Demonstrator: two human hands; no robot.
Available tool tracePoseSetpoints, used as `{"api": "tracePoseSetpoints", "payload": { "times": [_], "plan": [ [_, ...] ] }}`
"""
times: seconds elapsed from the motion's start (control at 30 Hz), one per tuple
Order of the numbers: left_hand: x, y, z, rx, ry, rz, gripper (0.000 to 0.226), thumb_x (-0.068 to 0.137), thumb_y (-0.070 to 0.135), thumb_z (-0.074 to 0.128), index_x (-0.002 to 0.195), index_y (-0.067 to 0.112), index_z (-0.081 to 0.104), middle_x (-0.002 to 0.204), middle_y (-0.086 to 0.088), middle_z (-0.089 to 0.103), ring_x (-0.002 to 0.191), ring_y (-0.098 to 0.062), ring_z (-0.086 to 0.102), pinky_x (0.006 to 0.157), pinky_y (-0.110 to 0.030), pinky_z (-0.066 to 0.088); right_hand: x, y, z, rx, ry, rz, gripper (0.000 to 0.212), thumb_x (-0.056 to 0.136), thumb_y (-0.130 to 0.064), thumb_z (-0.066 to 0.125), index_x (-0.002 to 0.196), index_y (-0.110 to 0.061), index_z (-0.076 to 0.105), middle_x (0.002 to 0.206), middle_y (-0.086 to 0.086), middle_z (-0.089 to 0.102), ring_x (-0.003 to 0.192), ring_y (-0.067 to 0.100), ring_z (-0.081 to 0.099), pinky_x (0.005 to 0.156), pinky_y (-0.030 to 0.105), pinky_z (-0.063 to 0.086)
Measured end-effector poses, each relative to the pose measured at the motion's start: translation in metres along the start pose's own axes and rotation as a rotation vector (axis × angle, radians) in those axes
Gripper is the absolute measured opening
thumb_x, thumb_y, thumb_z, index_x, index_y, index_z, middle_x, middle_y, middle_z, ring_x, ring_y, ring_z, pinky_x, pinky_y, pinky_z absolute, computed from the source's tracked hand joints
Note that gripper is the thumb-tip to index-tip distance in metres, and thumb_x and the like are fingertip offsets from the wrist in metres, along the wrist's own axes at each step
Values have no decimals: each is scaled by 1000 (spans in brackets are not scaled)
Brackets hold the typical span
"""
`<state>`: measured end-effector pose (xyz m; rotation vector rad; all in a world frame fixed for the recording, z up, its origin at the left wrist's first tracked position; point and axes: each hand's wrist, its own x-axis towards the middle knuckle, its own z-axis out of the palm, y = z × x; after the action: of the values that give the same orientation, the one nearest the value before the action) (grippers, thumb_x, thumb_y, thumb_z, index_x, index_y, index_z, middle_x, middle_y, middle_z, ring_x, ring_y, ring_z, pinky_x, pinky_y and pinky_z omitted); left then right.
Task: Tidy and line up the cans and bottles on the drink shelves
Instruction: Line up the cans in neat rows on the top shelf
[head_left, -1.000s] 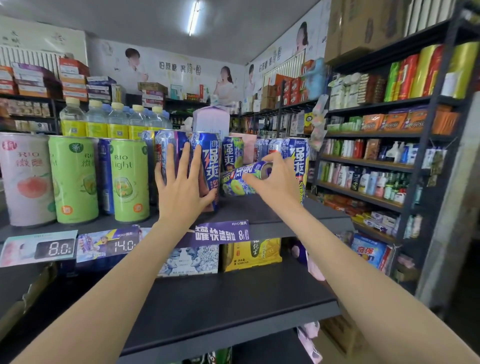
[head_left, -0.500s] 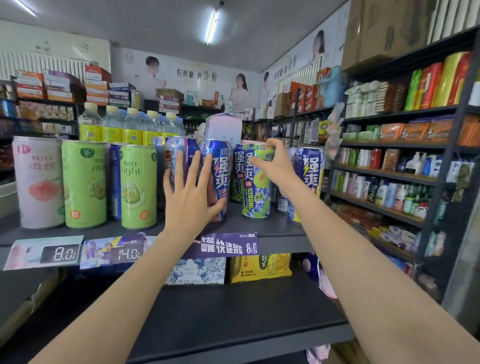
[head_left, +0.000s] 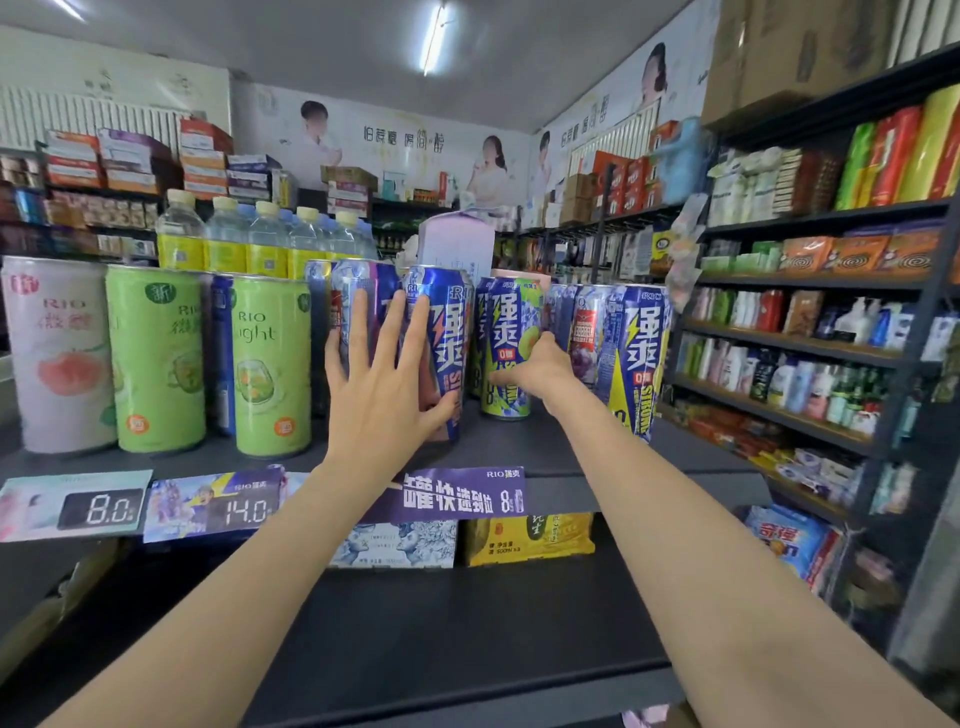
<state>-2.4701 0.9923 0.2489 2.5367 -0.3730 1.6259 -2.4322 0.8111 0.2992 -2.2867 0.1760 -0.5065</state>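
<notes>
Two hands work at the drink shelf (head_left: 545, 447), a dark board with three price tags clipped along its front edge. The left hand (head_left: 382, 387) has its fingers spread wide and straight, its palm against a blue can (head_left: 441, 332) that stands upright near the middle of the shelf; the thumb lies along the can's lower right side. The right hand (head_left: 537, 369) curls its fingers round the lower part of a blue-and-green can (head_left: 506, 332), which stands upright just right of the first can and a little further back from the front edge.

Toward the left end of the shelf stand three tall cans near the front edge: one pink can (head_left: 57, 353) and two green cans (head_left: 156, 358), with a dark blue can partly hidden between the green ones. Behind them five clear bottles (head_left: 223, 234) with pale caps and yellow labels form a row along the back edge. Toward the right end at least two more blue cans (head_left: 631, 353) stand close together; others behind them are too crowded to count.

A pale lilac carton (head_left: 457, 244) rises behind the held cans. On the lower shelf, under the front edge, sit a white-and-blue pack (head_left: 395, 543) and a yellow pack (head_left: 530, 538) side by side
</notes>
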Motion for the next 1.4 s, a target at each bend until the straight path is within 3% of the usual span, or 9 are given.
{"api": "tracePoseSetpoints", "payload": {
  "times": [0.2,0.37,0.5,0.7,0.97,1.1,1.23,1.33,1.4],
  "plan": [
    [-2,1,-1,13,-18,-4,84,75,58,35,146,14,25,149,-11,35,140,-37,20,105,-57,29,-3,15,25,-52,24,93,95,72,-32,80,140,-8,18,146,18,18,131,40,33,104,45,35],
    [-1,0,0,8,-17,3,83,75,58,35,145,14,26,149,-11,34,140,-37,20,104,-58,28,0,19,27,-16,72,33,74,72,-20,81,127,-3,33,131,18,42,121,31,44,95,37,39],
    [0,0,0,8,-23,9,83,77,58,35,146,13,25,150,-11,33,141,-37,19,105,-58,27,5,20,32,12,85,35,71,72,-17,81,125,-2,36,129,17,48,121,30,47,96,38,40],
    [-1,1,-1,17,-52,3,83,78,58,34,146,13,24,150,-11,32,141,-37,17,105,-57,27,13,23,37,29,65,41,59,80,-11,72,125,-2,35,127,17,51,116,31,51,95,38,44],
    [-1,1,-1,-31,-7,-2,76,82,57,36,144,15,29,149,-11,35,140,-34,23,104,-55,30,14,28,43,93,55,18,61,83,-11,68,131,-3,31,130,20,47,118,34,48,95,37,40],
    [-1,0,-9,-205,17,-100,62,86,40,36,143,16,33,149,-13,32,137,-35,27,99,-55,36,-11,22,30,234,72,-98,61,82,-18,71,133,-9,37,130,11,47,119,27,47,99,35,39],
    [-10,-4,-14,-325,19,-147,67,83,6,45,147,12,26,152,-16,23,132,-44,28,100,-56,36,-58,12,22,554,-284,-134,57,81,-15,72,131,-12,43,127,7,52,116,20,52,102,33,41],
    [-15,-8,-17,-489,-25,-287,79,82,-7,52,149,16,17,153,-18,16,134,-39,27,105,-49,35,-72,1,32,416,-365,-235,61,76,-18,77,123,-18,39,111,-7,56,105,11,55,99,29,42],
    [-15,-8,-19,-515,-32,-328,79,85,-6,51,149,19,12,153,-19,14,137,-36,22,109,-43,29,-73,-5,39,290,-320,-273,72,71,-26,81,126,-17,36,116,-6,57,108,13,55,99,30,42]
  ]
}}
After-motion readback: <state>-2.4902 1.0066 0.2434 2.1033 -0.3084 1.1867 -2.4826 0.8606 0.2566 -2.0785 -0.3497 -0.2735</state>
